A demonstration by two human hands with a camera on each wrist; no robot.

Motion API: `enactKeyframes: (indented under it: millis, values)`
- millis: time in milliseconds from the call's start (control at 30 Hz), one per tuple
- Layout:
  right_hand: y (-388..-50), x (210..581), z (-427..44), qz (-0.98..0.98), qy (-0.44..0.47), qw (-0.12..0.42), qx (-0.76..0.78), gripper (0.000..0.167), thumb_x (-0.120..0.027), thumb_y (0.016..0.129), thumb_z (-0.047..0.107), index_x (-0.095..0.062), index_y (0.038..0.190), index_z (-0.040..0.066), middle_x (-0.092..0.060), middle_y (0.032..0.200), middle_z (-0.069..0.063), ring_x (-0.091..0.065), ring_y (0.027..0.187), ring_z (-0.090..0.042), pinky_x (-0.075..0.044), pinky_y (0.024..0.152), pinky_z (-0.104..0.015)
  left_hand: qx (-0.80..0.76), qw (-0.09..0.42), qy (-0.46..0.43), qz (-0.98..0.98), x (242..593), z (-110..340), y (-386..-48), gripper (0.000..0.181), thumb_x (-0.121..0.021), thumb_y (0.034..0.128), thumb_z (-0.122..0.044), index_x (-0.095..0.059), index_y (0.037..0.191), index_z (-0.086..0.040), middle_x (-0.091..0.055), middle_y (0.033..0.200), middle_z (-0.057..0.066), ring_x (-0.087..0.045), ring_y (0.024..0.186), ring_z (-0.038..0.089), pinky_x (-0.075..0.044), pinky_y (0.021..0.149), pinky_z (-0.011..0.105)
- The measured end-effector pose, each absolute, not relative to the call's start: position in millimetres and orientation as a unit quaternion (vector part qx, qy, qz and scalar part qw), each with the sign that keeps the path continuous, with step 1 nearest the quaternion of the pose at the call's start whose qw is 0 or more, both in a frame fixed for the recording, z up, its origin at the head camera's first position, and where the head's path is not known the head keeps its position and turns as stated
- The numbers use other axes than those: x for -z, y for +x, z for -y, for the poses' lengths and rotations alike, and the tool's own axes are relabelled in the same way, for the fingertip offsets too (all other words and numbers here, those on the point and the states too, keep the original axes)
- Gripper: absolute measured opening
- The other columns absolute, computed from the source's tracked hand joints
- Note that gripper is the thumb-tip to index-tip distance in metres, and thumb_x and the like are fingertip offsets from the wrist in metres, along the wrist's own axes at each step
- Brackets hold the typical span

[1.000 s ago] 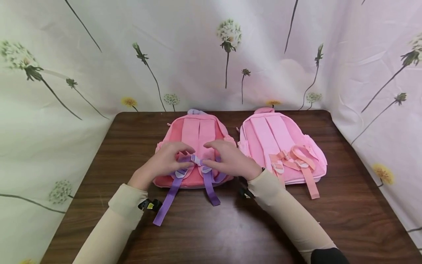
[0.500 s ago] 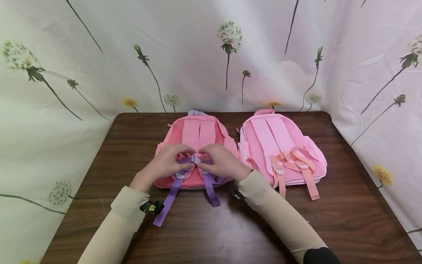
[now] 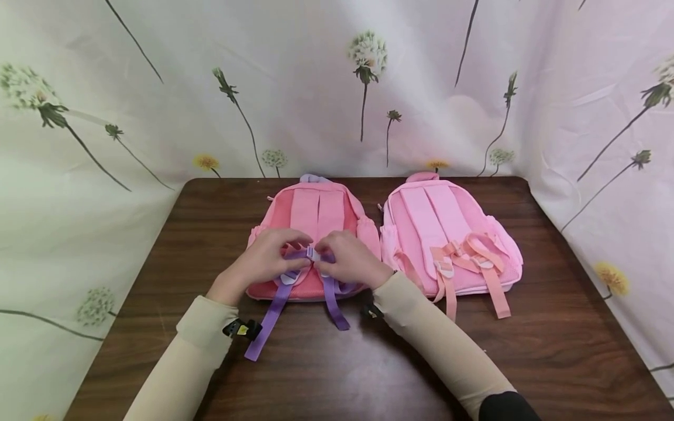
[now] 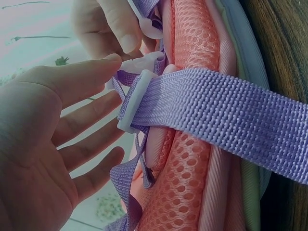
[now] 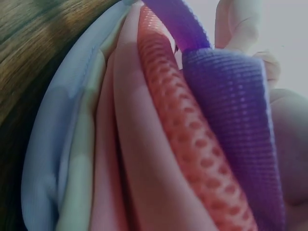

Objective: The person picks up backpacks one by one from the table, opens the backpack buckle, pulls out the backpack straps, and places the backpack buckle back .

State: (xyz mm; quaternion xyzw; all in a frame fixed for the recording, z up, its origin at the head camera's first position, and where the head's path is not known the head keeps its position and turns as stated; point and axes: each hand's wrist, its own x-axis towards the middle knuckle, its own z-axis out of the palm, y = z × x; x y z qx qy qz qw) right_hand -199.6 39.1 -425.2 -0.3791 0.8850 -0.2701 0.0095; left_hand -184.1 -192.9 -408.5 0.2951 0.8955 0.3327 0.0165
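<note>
A coral-pink backpack [image 3: 310, 202] lies on the table with its strap side up. At its lower middle is a white plastic buckle [image 3: 312, 254] on purple webbing. My left hand [image 3: 265, 257] pinches the buckle's left end between thumb and fingertips; in the left wrist view the thumb tip meets the white buckle [image 4: 142, 63], the other fingers loosely spread. From the other side, my right hand [image 3: 350, 259] pinches the buckle's right end, its fingertips partly hiding it. Purple strap ends [image 3: 268, 324] hang off the backpack's lower edge onto the table. A white strap adjuster [image 4: 137, 102] sits below the buckle.
A lighter pink backpack [image 3: 437, 234] with peach straps [image 3: 476, 257] lies close on the right, near my right forearm. Both bags rest on a dark wood table [image 3: 337, 374]. A flower-printed cloth [image 3: 310, 88] hangs behind and along the sides.
My right hand has moved left to the buckle, and its fingers have closed in on it. My left hand has stayed nearly still at the buckle. Both backpacks lie where they were.
</note>
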Motion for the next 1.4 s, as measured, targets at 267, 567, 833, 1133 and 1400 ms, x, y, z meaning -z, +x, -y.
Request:
enactKeyframes:
  millis: [267,567,833,1133,1400]
  values:
    - [-198.4,422.2,-32.5,-0.904,-0.341,0.012,0.257,0.026,-0.081,0.091,0.025,-0.079,0.109,0.008,-0.073,0.094,-0.004,-0.061,0.087,-0.019,-0.051,0.085,-0.036,-0.335,0.017,0.295,-0.895,406.4,192.8,-184.5,0.041,-0.089,0.0853,-0.016,-0.075,0.123,-0.009,-0.077,0.112,0.005,-0.072,0.100,0.023,-0.058,0.091,0.051]
    - [-196.0,422.4,-28.8,-0.916,-0.318,0.024,0.244,0.027,-0.082,0.089,0.024,-0.079,0.111,0.008,-0.072,0.098,-0.005,-0.061,0.090,-0.021,-0.051,0.086,-0.036,-0.340,0.028,0.291,-0.894,403.2,192.7,-183.1,0.039,-0.089,0.0853,-0.013,-0.075,0.122,-0.009,-0.077,0.113,0.007,-0.072,0.101,0.023,-0.058,0.094,0.052]
    - [-194.7,421.1,-29.4,-0.914,-0.320,0.025,0.247,0.026,-0.082,0.089,0.020,-0.078,0.111,0.006,-0.070,0.096,-0.005,-0.059,0.090,-0.021,-0.050,0.085,-0.037,-0.338,0.025,0.291,-0.895,404.0,193.7,-180.7,0.037,-0.089,0.0849,-0.011,-0.076,0.119,-0.008,-0.077,0.111,0.006,-0.072,0.100,0.023,-0.059,0.093,0.052]
    - [-196.5,423.2,-33.4,-0.899,-0.344,0.018,0.272,0.021,-0.078,0.093,0.019,-0.076,0.111,0.007,-0.074,0.095,-0.003,-0.064,0.086,-0.018,-0.054,0.082,-0.034,-0.340,0.015,0.295,-0.893,405.8,192.5,-182.3,0.037,-0.090,0.0840,-0.014,-0.077,0.118,-0.009,-0.077,0.110,0.005,-0.072,0.099,0.022,-0.058,0.093,0.051]
    - [-197.4,422.7,-35.8,-0.892,-0.352,0.024,0.282,0.022,-0.077,0.095,0.020,-0.074,0.113,0.006,-0.075,0.098,-0.004,-0.066,0.090,-0.019,-0.055,0.085,-0.035,-0.344,0.007,0.301,-0.889,408.4,191.8,-184.8,0.033,-0.089,0.0868,-0.019,-0.078,0.116,-0.011,-0.077,0.106,0.000,-0.071,0.096,0.018,-0.059,0.090,0.048]
